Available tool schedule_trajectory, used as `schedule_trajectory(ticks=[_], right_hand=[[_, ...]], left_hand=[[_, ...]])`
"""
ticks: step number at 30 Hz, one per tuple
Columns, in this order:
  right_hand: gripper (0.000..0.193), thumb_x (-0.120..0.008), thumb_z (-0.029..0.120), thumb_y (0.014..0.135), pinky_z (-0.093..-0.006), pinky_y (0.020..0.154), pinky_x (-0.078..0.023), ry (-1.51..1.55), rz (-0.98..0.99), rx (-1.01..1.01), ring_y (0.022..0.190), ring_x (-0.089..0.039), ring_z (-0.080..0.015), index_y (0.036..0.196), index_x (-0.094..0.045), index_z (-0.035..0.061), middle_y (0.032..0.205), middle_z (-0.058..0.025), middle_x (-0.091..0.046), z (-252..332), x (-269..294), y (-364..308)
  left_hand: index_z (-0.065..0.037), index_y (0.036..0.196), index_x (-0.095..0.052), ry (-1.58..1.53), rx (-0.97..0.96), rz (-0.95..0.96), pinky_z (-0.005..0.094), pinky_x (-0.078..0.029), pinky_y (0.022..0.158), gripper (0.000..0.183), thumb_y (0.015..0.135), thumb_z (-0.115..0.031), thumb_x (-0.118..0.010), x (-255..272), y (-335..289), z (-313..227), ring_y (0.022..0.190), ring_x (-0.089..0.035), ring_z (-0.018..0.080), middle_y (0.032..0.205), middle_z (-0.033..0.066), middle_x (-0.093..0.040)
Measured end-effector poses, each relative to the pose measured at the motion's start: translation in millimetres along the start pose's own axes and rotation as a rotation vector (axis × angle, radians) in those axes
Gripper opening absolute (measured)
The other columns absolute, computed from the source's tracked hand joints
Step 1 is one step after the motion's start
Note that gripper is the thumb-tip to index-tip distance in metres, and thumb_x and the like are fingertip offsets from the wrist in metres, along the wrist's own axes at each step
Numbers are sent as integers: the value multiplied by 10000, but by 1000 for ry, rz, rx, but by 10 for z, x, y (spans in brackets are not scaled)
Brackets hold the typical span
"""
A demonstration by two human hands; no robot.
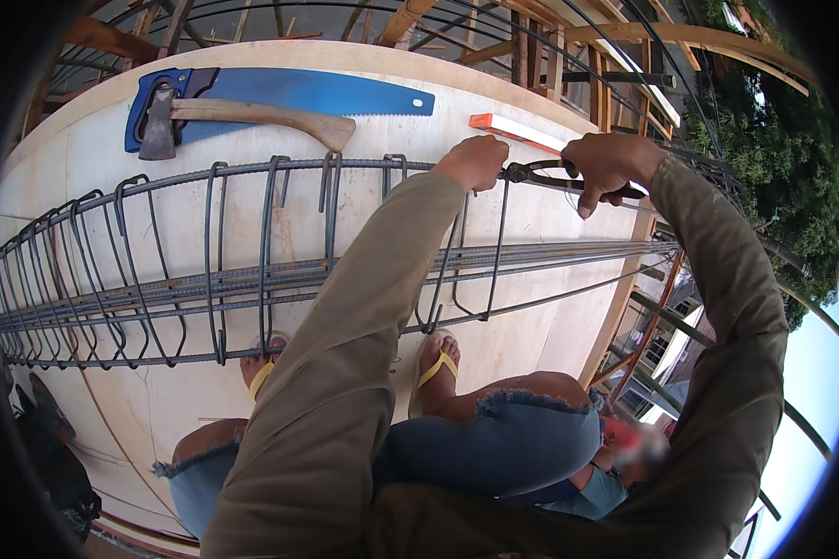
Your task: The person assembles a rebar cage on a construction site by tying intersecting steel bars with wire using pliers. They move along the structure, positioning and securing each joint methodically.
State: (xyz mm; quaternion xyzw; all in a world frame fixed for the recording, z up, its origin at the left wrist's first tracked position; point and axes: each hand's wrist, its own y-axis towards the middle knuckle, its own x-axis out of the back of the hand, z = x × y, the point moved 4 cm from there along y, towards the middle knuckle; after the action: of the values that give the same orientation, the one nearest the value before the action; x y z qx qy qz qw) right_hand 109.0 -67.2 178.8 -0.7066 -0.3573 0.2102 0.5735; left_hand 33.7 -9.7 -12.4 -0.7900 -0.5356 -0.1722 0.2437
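Note:
A long cage of steel rebar (182, 284) with bent stirrups lies across the pale wooden deck. My left hand (476, 163) is closed around the far top bar, near the cage's right end. Just right of it, the jaws of dark pincers (536, 174) meet the bar beside a stirrup (500, 238). My right hand (608, 170) grips the pincers' handles, which are spread slightly apart. Whether a tie wire sits in the jaws is too small to tell.
A blue handsaw (317, 91) and a wooden-handled hatchet (252, 115) lie beyond the cage. A white and orange bar (517, 131) rests near my hands. Timber framing (555, 61) borders the deck's far edge. Another person (601, 494) is at the lower right.

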Motion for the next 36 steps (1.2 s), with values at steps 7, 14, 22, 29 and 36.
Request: schedule_trajectory(ticks=[7,14,22,29,36], right_hand=[[502,-781,76,744,-435,658,-566,-111,-435,89,750,-713,-276,1195,-566,25,954,-151,-674,-209,-465,-115],[321,-587,288,977,-505,940,-496,-1293,-1172,363,1035,-663,-260,1231,-663,106,987,-95,-699,-70,91,-169],[648,-423,582,1033,-377,423,-533,291,-47,-201,523,-645,-226,869,-621,-14,679,-110,-636,-597,-310,117],[417,-641,362,975,-302,523,-582,629,33,57,580,-693,-185,1131,-606,-23,808,-133,-723,-642,-699,83],[706,-592,40,881,-334,707,-634,808,245,90,863,-745,-286,1543,-348,15,1127,-216,-668,-850,-593,149]], left_hand=[[13,941,-692,61,8,28,414,-571,871,193,754,51,-662,65,-15,-43,1028,-692,354,1009,214,-710],[14,966,-685,-12,30,-24,419,-577,859,246,723,47,-678,-12,15,29,1021,-692,353,1045,203,-706],[5,1022,-690,16,5,-21,445,-556,882,240,790,36,-639,-3,-36,11,1048,-679,358,1066,206,-698],[11,987,-703,11,25,-18,445,-558,870,223,775,46,-644,81,-36,-32,1028,-687,368,1033,214,-708],[10,990,-704,13,33,11,442,-557,874,229,771,45,-650,10,-9,-4,1033,-684,368,1039,210,-710]])
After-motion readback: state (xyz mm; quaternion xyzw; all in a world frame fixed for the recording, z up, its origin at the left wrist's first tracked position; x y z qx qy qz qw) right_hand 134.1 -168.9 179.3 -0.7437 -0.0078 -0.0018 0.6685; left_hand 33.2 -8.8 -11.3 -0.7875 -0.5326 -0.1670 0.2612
